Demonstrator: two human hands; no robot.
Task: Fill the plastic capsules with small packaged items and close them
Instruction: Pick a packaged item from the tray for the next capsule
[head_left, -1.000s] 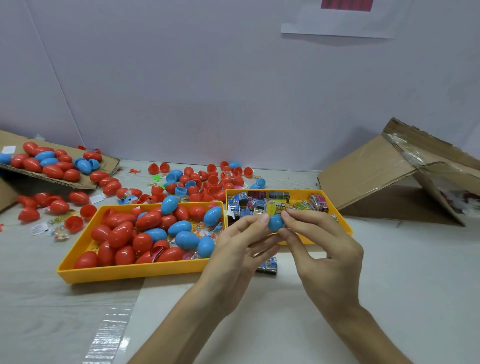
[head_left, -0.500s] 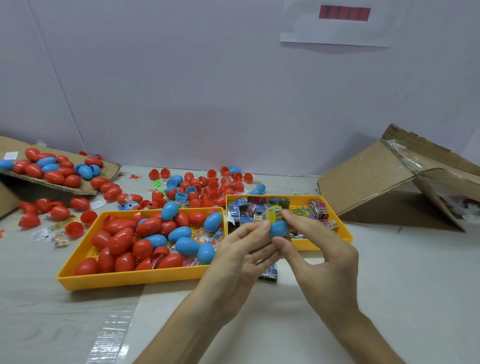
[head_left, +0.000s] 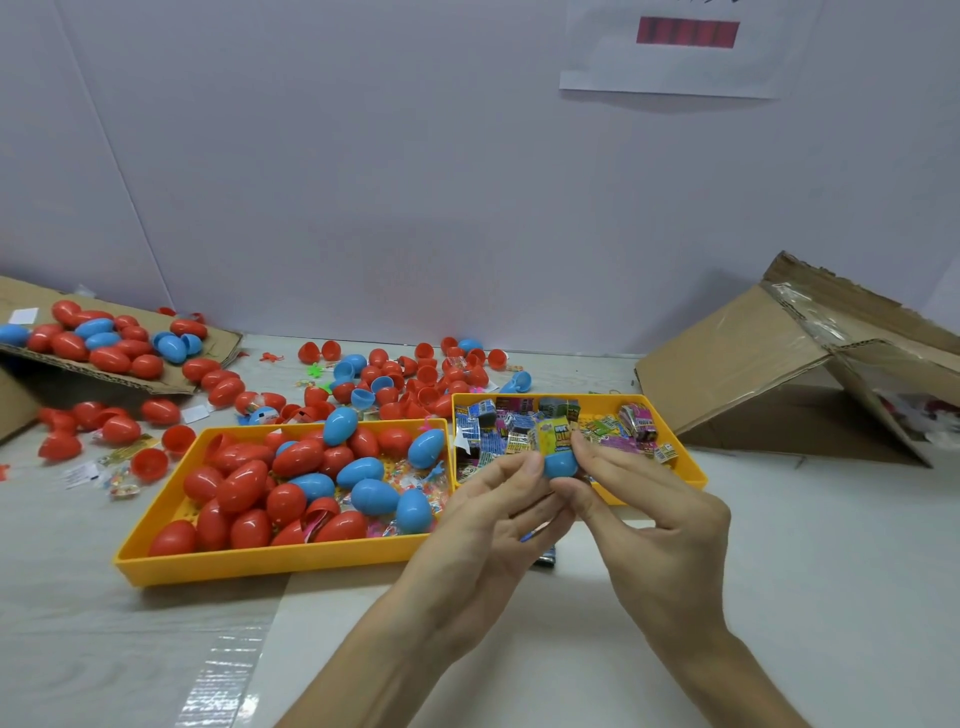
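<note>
Well to the right of the right hand (head_left: 660, 519) we see a torn cardboard box (head_left: 753, 374) with clear tape on its flaps. Far left of the left hand (head_left: 488, 525) lies a cardboard flap (head_left: 221, 347). Above both, on the pale wall (head_left: 363, 182), we find a white paper sheet (head_left: 670, 67) bearing a red bar. Below and left of the left hand, a clear tape strip (head_left: 223, 670) shines on the tabletop (head_left: 62, 623).
</note>
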